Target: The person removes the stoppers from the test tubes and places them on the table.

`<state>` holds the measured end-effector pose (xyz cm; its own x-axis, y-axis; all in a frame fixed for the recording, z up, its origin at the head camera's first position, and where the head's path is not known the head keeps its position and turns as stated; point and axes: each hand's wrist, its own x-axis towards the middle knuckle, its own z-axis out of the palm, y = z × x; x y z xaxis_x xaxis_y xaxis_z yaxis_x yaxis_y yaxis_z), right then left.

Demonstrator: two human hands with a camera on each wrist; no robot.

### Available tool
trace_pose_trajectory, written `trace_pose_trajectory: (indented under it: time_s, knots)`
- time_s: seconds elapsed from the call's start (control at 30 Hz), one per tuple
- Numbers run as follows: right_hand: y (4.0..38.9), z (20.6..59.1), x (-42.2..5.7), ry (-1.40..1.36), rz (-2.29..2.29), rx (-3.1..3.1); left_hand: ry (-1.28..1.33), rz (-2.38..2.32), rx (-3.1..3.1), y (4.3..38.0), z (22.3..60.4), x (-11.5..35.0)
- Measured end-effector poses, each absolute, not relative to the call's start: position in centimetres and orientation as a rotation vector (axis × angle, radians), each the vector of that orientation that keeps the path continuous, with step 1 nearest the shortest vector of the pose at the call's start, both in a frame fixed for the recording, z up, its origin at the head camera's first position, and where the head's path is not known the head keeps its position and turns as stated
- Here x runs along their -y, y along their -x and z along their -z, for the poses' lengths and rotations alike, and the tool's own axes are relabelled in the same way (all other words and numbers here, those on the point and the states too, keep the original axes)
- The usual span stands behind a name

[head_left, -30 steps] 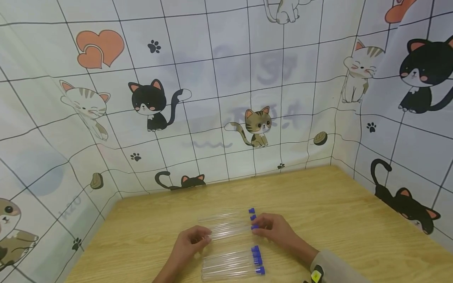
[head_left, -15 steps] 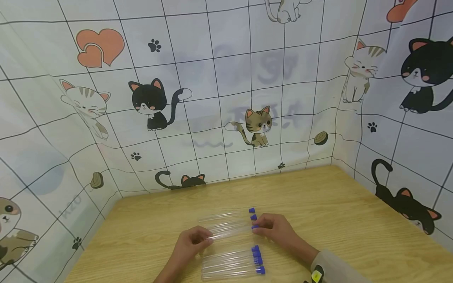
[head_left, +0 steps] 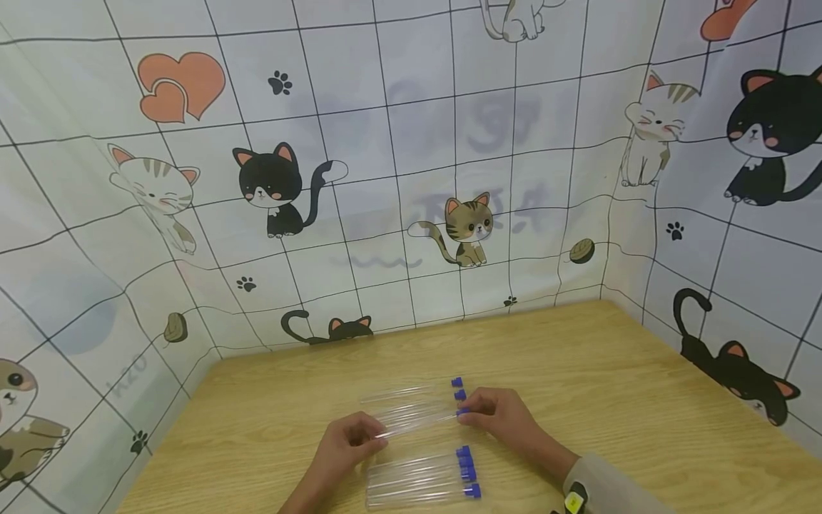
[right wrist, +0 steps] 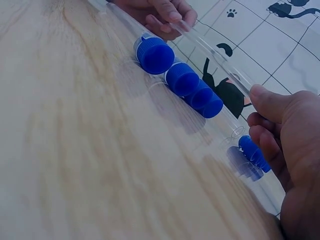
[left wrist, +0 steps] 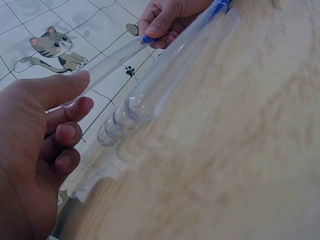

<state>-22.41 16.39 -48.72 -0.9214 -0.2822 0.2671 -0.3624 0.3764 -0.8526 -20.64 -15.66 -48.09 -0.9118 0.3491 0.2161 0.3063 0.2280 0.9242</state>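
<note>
A clear test tube (left wrist: 112, 62) with a blue cap (left wrist: 148, 39) is held between both hands, over the table. My left hand (head_left: 347, 439) pinches its rounded end between thumb and forefinger. At the capped end, my right hand (head_left: 507, 417) pinches the tube, its fingertips partly covering the cap. Behind the held tube lies a far row of clear tubes (head_left: 404, 392), some with blue caps (head_left: 457, 383). Nearer the body, another row of blue-capped tubes (head_left: 414, 482) lies side by side, caps to the right. In the right wrist view, a clear tube rim (right wrist: 237, 132) shows without a cap.
The wooden table (head_left: 578, 364) has light grain. A white cloth (head_left: 359, 143) printed with grid lines and cartoon cats stands along its back and sides. A light sleeve (head_left: 610, 489) covers the right forearm, with a dark wristband (head_left: 574, 497) carrying a yellow patch.
My left hand has shifted slightly right and toward the body, bringing the tube's rounded end with it. The tube now slants more against the far row. My right hand stays almost still.
</note>
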Motion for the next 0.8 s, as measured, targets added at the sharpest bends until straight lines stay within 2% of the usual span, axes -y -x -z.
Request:
trace_pose_trajectory:
  time_s: [0.8]
  knots:
    - [22.15,48.1,-16.78,-0.824,-1.941,2.522,-0.604,-1.83,-2.501,20.94,48.51,15.67]
